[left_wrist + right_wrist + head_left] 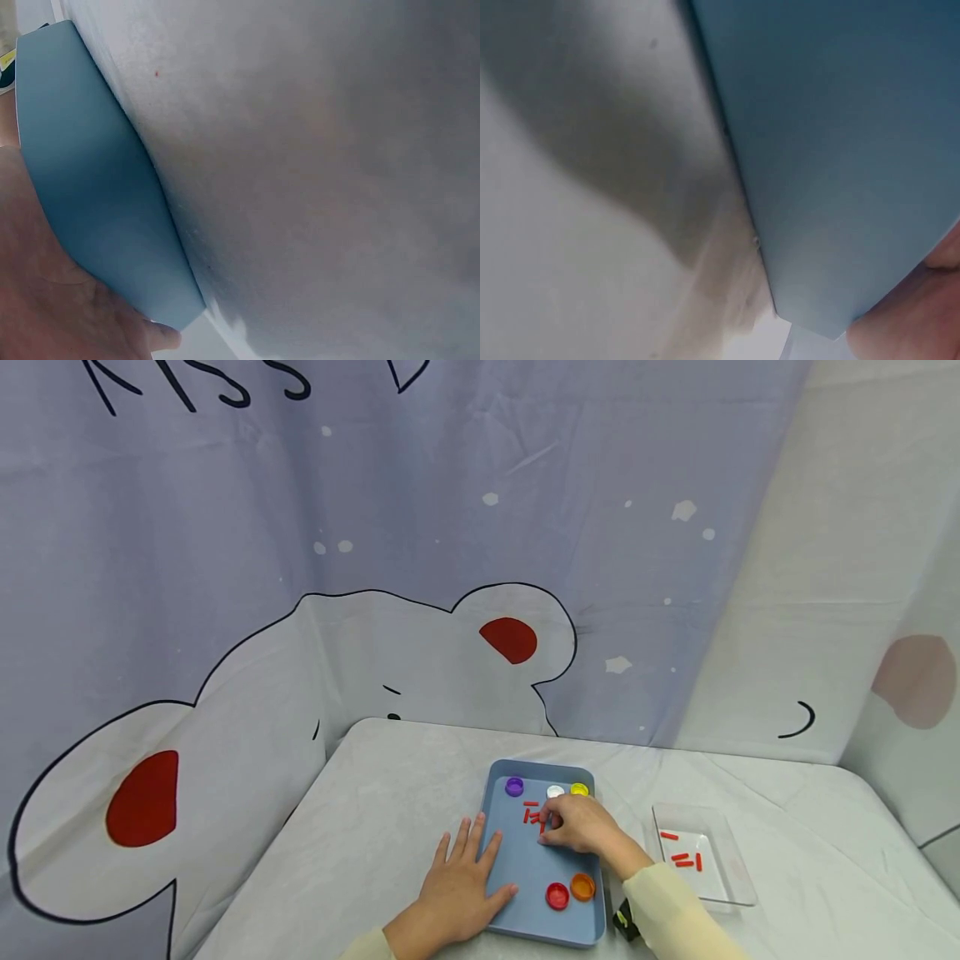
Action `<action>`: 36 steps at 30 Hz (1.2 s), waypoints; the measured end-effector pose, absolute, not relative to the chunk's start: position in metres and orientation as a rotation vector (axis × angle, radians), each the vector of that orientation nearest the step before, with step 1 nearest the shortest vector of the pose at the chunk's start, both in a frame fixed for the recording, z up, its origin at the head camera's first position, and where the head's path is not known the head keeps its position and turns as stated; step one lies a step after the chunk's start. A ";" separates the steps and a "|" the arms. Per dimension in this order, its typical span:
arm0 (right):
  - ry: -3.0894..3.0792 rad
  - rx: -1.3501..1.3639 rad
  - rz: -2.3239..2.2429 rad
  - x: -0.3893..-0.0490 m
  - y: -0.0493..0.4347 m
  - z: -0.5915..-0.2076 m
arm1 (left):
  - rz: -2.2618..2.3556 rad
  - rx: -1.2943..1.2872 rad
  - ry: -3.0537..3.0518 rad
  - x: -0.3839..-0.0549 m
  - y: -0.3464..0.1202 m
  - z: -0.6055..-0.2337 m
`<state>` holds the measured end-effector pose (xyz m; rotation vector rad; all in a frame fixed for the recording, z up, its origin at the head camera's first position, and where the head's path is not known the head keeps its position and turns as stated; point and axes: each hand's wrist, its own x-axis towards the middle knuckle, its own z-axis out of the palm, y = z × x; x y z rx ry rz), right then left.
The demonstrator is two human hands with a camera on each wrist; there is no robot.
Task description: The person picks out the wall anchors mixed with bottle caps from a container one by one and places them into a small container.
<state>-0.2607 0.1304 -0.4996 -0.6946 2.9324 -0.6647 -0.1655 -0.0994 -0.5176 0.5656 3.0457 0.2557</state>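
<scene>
A blue-grey tray (525, 893) lies on the cloth-covered table. My left hand (461, 881) rests with spread fingers over the tray's left edge. In the left wrist view, its palm (60, 292) lies along the tray wall (105, 172). Over the upper right part of the tray, my right hand (581, 823) pinches a small red stick (542, 828) between thumb and fingers. Several more red sticks (531, 804) lie just left of those fingertips. The right wrist view has mostly the tray's outer wall (832, 150), with part of the hand (911, 322) at lower right.
Purple (513, 787), white (555, 791) and yellow (579, 789) round cups stand along the tray's far end. Red (557, 896) and orange (582, 887) cups stand at its near right. To the right, a clear box (738, 868) holds several red sticks (679, 857). A printed curtain (420, 527) hangs behind.
</scene>
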 end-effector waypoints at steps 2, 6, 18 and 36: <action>2.937 -0.694 -0.663 -0.260 0.130 -0.500 | 0.256 0.562 3.046 -0.166 -0.099 -0.518; 2.953 -0.683 -0.649 -0.261 0.130 -0.500 | 0.271 0.565 3.047 -0.165 -0.099 -0.517; 2.969 -0.696 -0.693 -0.258 0.134 -0.500 | 0.262 0.548 3.038 -0.165 -0.098 -0.515; 2.827 -0.817 -1.118 -0.243 0.161 -0.485 | 0.285 0.543 3.008 -0.161 -0.098 -0.507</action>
